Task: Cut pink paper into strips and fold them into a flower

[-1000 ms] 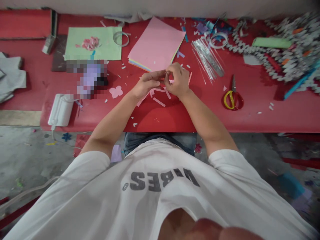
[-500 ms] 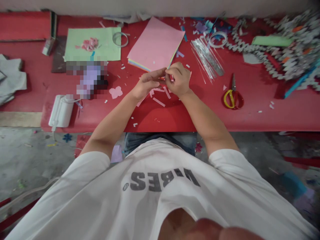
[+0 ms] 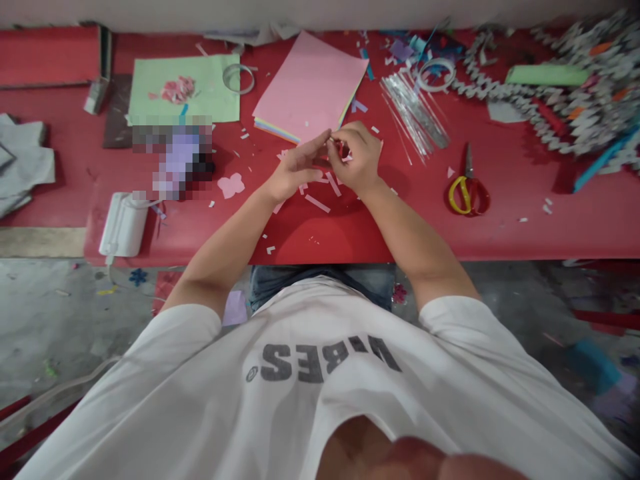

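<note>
Right hand (image 3: 356, 157) pinching small paper scrap (image 3: 343, 149), open left hand (image 3: 295, 170) just beside, red tabletop (image 3: 320, 233)

The left forearm (image 3: 225, 237) and right forearm (image 3: 415, 230) angled inward and met at the wrists' far side, with both hands raised slightly. The left grip (image 3: 295, 175) stood loosely open, its fingers (image 3: 315, 148) extended toward the right grip (image 3: 354, 157), just beside it. The right grip curled downward, its thumb and fingertips (image 3: 334, 142) pinched closely together.
</note>
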Action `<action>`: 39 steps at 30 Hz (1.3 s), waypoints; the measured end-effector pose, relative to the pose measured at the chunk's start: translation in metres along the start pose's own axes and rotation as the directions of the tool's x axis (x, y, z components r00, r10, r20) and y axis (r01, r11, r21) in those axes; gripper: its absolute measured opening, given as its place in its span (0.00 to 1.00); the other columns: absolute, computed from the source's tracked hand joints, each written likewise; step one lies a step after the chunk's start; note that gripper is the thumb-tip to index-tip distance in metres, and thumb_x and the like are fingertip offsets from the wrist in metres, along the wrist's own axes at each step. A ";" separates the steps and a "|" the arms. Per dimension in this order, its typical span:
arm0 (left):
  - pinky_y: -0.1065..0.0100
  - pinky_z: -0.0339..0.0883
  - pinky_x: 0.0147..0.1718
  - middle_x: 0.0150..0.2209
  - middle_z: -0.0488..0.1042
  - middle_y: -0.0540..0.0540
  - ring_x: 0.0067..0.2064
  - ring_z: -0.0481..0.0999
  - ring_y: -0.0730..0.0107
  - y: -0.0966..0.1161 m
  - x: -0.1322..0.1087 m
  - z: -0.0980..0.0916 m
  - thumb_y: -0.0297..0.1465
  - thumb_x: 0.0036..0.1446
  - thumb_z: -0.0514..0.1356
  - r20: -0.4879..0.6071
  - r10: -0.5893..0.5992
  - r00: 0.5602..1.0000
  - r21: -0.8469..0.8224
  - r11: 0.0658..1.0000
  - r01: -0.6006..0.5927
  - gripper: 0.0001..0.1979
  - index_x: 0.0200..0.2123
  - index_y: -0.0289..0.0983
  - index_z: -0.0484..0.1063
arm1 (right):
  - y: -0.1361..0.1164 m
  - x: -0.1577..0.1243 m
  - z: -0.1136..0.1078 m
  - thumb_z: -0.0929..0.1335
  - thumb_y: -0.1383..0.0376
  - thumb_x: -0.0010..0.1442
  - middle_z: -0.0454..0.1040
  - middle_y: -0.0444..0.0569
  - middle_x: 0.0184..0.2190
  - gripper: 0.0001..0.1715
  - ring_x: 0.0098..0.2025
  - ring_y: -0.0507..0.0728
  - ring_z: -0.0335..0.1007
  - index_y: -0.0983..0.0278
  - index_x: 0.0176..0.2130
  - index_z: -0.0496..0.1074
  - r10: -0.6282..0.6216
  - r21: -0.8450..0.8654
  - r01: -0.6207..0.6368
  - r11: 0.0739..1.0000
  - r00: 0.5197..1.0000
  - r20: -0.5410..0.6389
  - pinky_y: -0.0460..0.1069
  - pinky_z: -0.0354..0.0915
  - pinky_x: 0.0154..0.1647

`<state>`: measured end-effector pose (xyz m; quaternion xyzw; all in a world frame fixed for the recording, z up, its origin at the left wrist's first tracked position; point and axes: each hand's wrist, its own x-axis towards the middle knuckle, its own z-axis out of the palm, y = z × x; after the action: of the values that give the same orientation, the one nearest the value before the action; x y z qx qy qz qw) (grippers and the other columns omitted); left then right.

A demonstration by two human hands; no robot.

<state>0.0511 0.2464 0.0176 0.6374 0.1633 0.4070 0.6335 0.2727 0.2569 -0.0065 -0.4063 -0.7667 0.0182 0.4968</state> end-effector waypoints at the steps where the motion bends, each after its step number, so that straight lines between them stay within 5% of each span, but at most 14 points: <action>1: 0.43 0.81 0.63 0.65 0.82 0.41 0.67 0.83 0.38 0.001 0.001 0.002 0.53 0.53 0.81 -0.006 0.007 1.000 0.025 1.000 -0.006 0.44 0.71 0.49 0.77 | -0.002 0.001 0.000 0.60 0.41 0.83 0.79 0.51 0.46 0.30 0.46 0.62 0.83 0.57 0.51 0.80 0.027 0.000 -0.027 1.000 1.000 -0.008 0.62 0.80 0.54; 7: 0.55 0.84 0.56 0.60 0.86 0.43 0.57 0.88 0.49 0.007 0.000 0.008 0.53 0.49 0.83 -0.012 0.047 0.999 0.150 0.988 -0.044 0.48 0.71 0.50 0.78 | -0.018 0.006 -0.001 0.58 0.38 0.82 0.78 0.50 0.42 0.35 0.41 0.60 0.81 0.57 0.46 0.80 0.161 -0.005 -0.160 0.987 0.987 0.008 0.61 0.79 0.54; 19: 0.52 0.80 0.62 0.59 0.85 0.40 0.57 0.87 0.51 -0.005 -0.005 0.000 0.56 0.55 0.79 -0.015 0.054 0.998 0.251 0.967 -0.049 0.53 0.78 0.46 0.69 | -0.030 0.006 -0.002 0.56 0.33 0.81 0.76 0.50 0.43 0.39 0.37 0.58 0.79 0.58 0.46 0.77 0.226 0.072 -0.226 0.971 0.974 0.014 0.61 0.79 0.54; 26: 0.58 0.82 0.55 0.59 0.86 0.40 0.50 0.87 0.58 -0.001 -0.007 0.001 0.44 0.56 0.77 -0.030 0.074 0.997 0.315 0.947 -0.061 0.46 0.76 0.44 0.72 | -0.031 0.010 0.008 0.57 0.26 0.76 0.74 0.48 0.35 0.43 0.34 0.60 0.76 0.57 0.42 0.75 0.307 0.223 -0.289 0.931 0.950 -0.050 0.60 0.81 0.45; 33: 0.52 0.82 0.60 0.55 0.87 0.39 0.50 0.88 0.56 0.008 -0.006 0.008 0.37 0.56 0.75 -0.066 0.071 0.995 0.272 0.961 -0.051 0.42 0.74 0.41 0.75 | -0.023 0.013 0.014 0.56 0.22 0.73 0.71 0.45 0.31 0.45 0.35 0.59 0.76 0.55 0.39 0.71 0.354 0.280 -0.338 0.899 0.935 -0.008 0.57 0.79 0.41; 39: 0.50 0.84 0.60 0.51 0.88 0.42 0.54 0.89 0.51 0.007 -0.003 0.005 0.45 0.56 0.78 -0.039 0.029 0.999 0.148 0.989 -0.023 0.43 0.73 0.44 0.75 | -0.032 0.018 0.009 0.61 0.20 0.69 0.74 0.43 0.29 0.45 0.31 0.56 0.75 0.55 0.36 0.71 0.424 0.369 -0.399 0.840 0.906 0.015 0.55 0.76 0.36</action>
<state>0.0512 0.2396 0.0243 0.6761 0.1977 0.4152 0.5756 0.2434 0.2504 0.0167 -0.4626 -0.6277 0.2521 0.5731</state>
